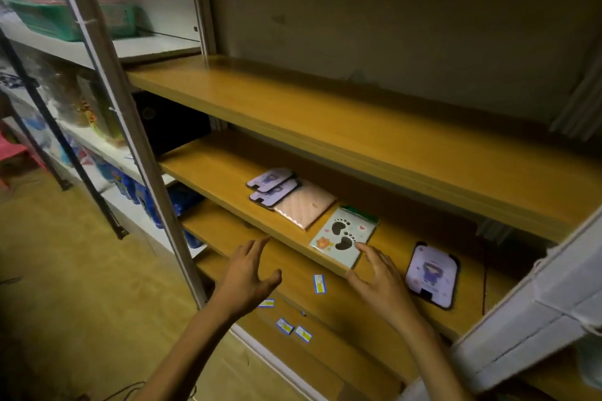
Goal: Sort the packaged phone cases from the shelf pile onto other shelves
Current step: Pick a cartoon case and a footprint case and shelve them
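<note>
Looking down through the head camera, I saw a wooden middle shelf (208,169) carrying the phone cases in a loose row. At its left lay two purple-figure cases (272,187), overlapping each other and resting partly on a pink quilted case (304,205). Just to the right sat a packaged case printed with black footprints (343,236), its near corner reaching the shelf's front edge, with something green under its far end that I could not identify. Further right, apart from the rest, lay a black-rimmed case (431,273) with a small purple figure on it. The upper shelf (325,114) held nothing that I could see.

On the lower shelf (293,277) were several small blue-and-yellow labels (319,283) — their print was too small to read. A dark box (169,124) stood in shadow at the back left, its detail lost. The neighbouring white rack (97,49) held a green basket (58,21) and blurred coloured packets I could not make out. The right end of the shelves was cut off by a pale frame (537,312).

My left hand (249,277) hovered in front of the shelf edge, fingers spread wide, holding nothing. My right hand (381,280) was spread too — its fingertips (365,249) lay at the near edge of the footprint package, touching or nearly so, without closing on it.
</note>
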